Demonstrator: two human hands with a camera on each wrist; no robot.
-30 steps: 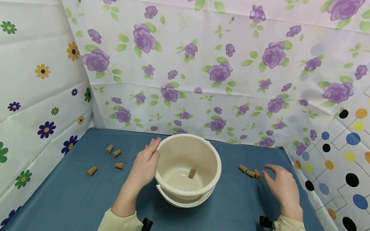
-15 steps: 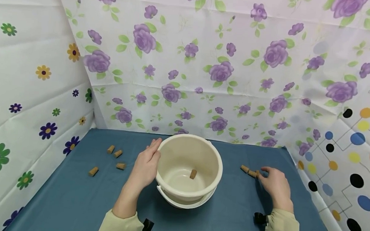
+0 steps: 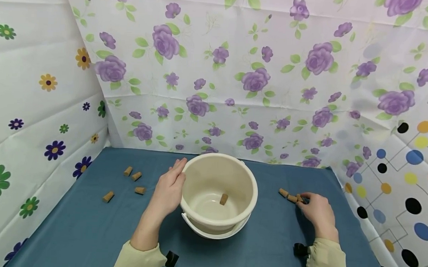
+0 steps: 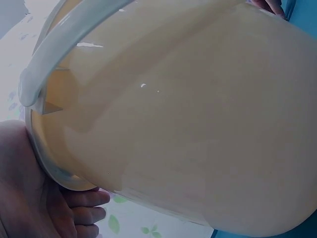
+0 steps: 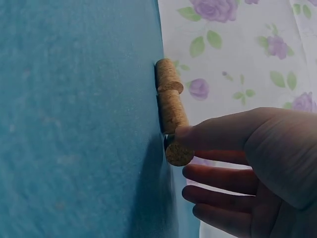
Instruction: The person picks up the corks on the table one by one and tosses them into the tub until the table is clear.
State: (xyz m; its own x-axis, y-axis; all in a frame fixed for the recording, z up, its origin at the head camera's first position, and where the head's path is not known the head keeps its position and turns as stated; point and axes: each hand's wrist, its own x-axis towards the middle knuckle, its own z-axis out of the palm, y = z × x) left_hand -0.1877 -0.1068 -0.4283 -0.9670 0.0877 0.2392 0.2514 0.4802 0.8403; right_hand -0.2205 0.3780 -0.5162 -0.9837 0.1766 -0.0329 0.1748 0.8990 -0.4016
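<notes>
A cream bucket (image 3: 251, 186) stands upright in the middle, its handle (image 3: 210, 236) hanging down at the front. One cork stopper (image 3: 224, 199) lies on its inside bottom. My left hand (image 3: 166, 190) rests against the bucket's left rim with fairly straight fingers; in the left wrist view the bucket wall (image 4: 188, 114) fills most of the picture. To the right, my right hand (image 3: 319, 213) pinches the nearest cork stopper (image 5: 179, 152) of a short row between thumb and index finger. Two other cork stoppers (image 5: 172, 111) of that row lie just beyond it, end to end.
Several loose cork stoppers (image 3: 136, 176) lie on the blue cloth (image 3: 80, 223) left of the bucket. A flower-patterned sheet (image 3: 216, 70) hangs behind the table, with patterned sheets at both sides.
My right hand has moved left to the corks, and its thumb and index finger have closed on the nearest one. The left hand and the bucket have stayed in place.
</notes>
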